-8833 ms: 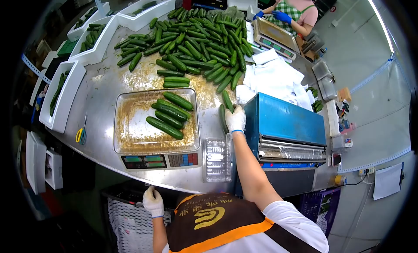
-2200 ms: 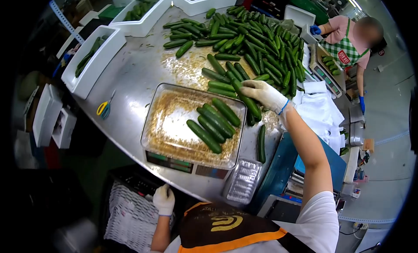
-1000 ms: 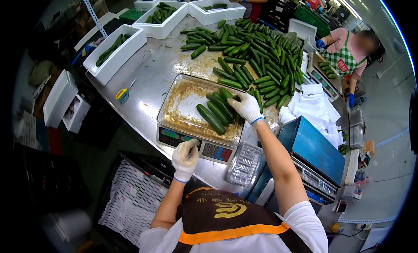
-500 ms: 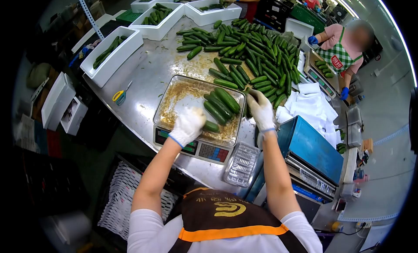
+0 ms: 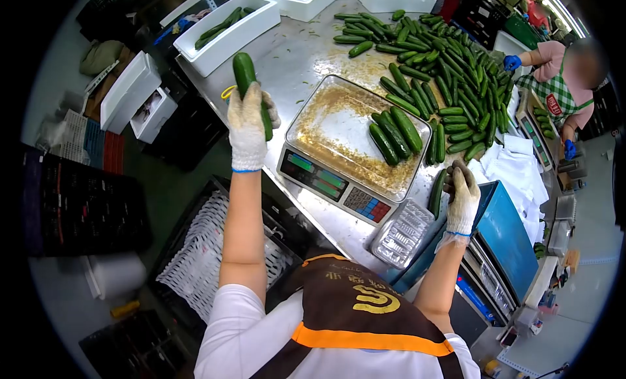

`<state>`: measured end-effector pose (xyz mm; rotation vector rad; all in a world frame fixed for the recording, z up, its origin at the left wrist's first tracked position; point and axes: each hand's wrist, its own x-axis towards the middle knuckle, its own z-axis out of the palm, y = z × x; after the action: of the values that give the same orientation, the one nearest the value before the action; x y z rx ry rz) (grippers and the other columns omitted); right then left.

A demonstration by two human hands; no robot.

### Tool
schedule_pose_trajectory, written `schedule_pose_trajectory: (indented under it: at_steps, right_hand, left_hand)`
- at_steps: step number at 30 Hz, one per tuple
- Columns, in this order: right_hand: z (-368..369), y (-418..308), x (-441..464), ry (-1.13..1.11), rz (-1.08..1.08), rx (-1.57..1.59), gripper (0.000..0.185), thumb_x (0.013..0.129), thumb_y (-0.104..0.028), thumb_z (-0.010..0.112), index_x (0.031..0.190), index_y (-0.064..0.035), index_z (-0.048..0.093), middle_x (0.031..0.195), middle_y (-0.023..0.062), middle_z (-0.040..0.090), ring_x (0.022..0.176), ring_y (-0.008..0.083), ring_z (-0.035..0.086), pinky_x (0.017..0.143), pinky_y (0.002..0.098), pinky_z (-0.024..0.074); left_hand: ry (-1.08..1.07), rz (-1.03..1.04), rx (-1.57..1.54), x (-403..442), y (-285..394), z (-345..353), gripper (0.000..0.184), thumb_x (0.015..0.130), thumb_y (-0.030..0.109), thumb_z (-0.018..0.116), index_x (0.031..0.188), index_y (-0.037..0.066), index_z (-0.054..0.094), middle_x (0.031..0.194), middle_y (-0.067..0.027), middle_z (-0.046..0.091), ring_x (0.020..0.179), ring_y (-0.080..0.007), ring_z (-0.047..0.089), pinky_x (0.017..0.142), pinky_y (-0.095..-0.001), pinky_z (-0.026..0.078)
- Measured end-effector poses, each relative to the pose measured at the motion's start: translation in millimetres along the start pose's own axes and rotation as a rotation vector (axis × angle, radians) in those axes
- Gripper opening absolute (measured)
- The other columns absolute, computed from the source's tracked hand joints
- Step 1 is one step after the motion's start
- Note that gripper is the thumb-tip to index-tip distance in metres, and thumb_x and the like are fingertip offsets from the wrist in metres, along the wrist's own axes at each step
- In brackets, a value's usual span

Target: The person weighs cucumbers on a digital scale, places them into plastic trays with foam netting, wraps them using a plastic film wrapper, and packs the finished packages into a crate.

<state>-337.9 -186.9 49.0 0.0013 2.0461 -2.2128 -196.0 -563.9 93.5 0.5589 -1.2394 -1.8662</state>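
Note:
My left hand [image 5: 248, 128], in a white glove, is wrapped round a cucumber [image 5: 244, 71] held up at the left, off the table edge. Gloved too, my right hand [image 5: 462, 190] is beside a single cucumber [image 5: 437, 193] lying right of the scale; its fingers are curled and partly apart, and nothing shows in them. Several cucumbers [image 5: 395, 135] lie on the right part of the scale's tray [image 5: 326, 128]. Behind the tray spreads a large pile of cucumbers [image 5: 456, 79]. A clear plastic tray [image 5: 402, 234] sits in front of the scale.
A blue wrapping machine [image 5: 508, 235] stands at the right, with white cloth-like sheets [image 5: 515, 177] behind it. White foam boxes [image 5: 228, 33] line the far left edge. Below the table is a black crate [image 5: 202, 248] with white netting. A co-worker [image 5: 554, 79] stands at another scale.
My left hand has taken a cucumber from the scale and carried it up and left. My right hand has moved slightly toward the wrapping machine. The view has turned.

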Motion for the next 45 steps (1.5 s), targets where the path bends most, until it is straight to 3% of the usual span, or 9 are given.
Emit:
schedule_pose_trajectory:
  at_steps: [7,10,14,17,20,28,37,43,45]
  right_hand:
    - [3,-5,-19,-0.061,-0.041,-0.194,0.025,0.097,-0.011,0.059,0.116,0.0048,0.065,0.090,0.0049,0.065,0.073,0.0094,0.055,0.064,0.0233,0.0452]
    - [9,-17,-35,-0.040,0.021,-0.367,0.019,0.095,-0.011,0.062,0.110,-0.0013,0.069,0.089,0.0039,0.067,0.072,0.0096,0.057,0.063,0.0242,0.0468]
    - [2,25,-66,-0.244,-0.512,-0.799,0.021,0.089,-0.014,0.068,0.108,-0.0043,0.070,0.089,0.0125,0.068,0.076,0.0233,0.064,0.068,0.0335,0.0510]
    - [3,31,-103,-0.539,-0.330,-1.105,0.033,0.085,-0.030,0.072,0.108,-0.0068,0.068,0.092,0.0164,0.067,0.086,0.0339,0.066,0.076,0.0437,0.0529]
    - [-8,41,-127,-0.696,-0.140,-1.352,0.035,0.083,-0.035,0.072,0.103,-0.0072,0.067,0.091,0.0168,0.066,0.089,0.0351,0.067,0.078,0.0461,0.0538]
    - [-37,73,-146,-0.855,-0.142,-1.414,0.026,0.084,-0.031,0.069,0.088,-0.0049,0.067,0.088,0.0150,0.067,0.086,0.0348,0.067,0.075,0.0470,0.0546]
    - [-38,66,-143,-1.019,-0.243,-1.453,0.017,0.086,-0.015,0.054,0.087,-0.0027,0.066,0.087,0.0169,0.068,0.084,0.0349,0.068,0.075,0.0463,0.0554]
    - [-40,69,-140,-1.031,-0.311,-1.409,0.021,0.087,-0.020,0.055,0.086,-0.0031,0.067,0.082,0.0175,0.068,0.078,0.0368,0.068,0.072,0.0481,0.0555]
    - [-36,60,-125,-1.075,-0.175,-1.399,0.025,0.089,-0.025,0.055,0.085,-0.0036,0.067,0.082,0.0180,0.068,0.077,0.0374,0.068,0.072,0.0484,0.0552]
  left_hand:
    - [-0.062,-0.018,0.072,-1,-16,3,0.024,0.099,0.028,0.059,0.106,0.007,0.052,0.073,-0.0011,0.054,0.053,-0.0104,0.051,0.044,-0.0253,0.040]
    - [-0.038,-0.009,0.317,2,-29,0,0.022,0.099,0.028,0.059,0.099,0.007,0.054,0.071,-0.0003,0.054,0.052,-0.0093,0.049,0.044,-0.0257,0.039]
    - [-0.188,0.086,0.847,18,-70,-17,0.030,0.095,0.030,0.061,0.100,0.001,0.056,0.072,-0.0144,0.060,0.064,-0.0264,0.060,0.063,-0.0406,0.048]
    - [-0.194,0.077,1.036,4,-74,4,0.037,0.091,0.036,0.063,0.105,0.002,0.058,0.087,-0.0264,0.066,0.085,-0.0431,0.066,0.073,-0.0474,0.049]
    - [-0.260,0.056,1.232,0,-82,13,0.037,0.089,0.037,0.063,0.105,0.004,0.058,0.090,-0.0257,0.066,0.086,-0.0472,0.064,0.073,-0.0495,0.049]
    - [-0.377,0.276,1.710,10,-135,11,0.034,0.086,0.034,0.066,0.101,0.005,0.055,0.089,-0.0209,0.067,0.078,-0.0399,0.069,0.070,-0.0501,0.056]
    - [-0.429,0.396,1.791,7,-131,20,0.043,0.078,0.028,0.074,0.107,0.003,0.055,0.095,-0.0206,0.065,0.085,-0.0382,0.067,0.072,-0.0475,0.055]
    - [-0.444,0.424,1.873,4,-130,28,0.051,0.079,0.027,0.071,0.120,0.002,0.054,0.096,-0.0154,0.064,0.086,-0.0311,0.067,0.072,-0.0434,0.056]
    - [-0.433,0.441,1.872,6,-132,26,0.055,0.079,0.027,0.072,0.124,0.001,0.052,0.096,-0.0156,0.064,0.086,-0.0312,0.067,0.072,-0.0435,0.056]
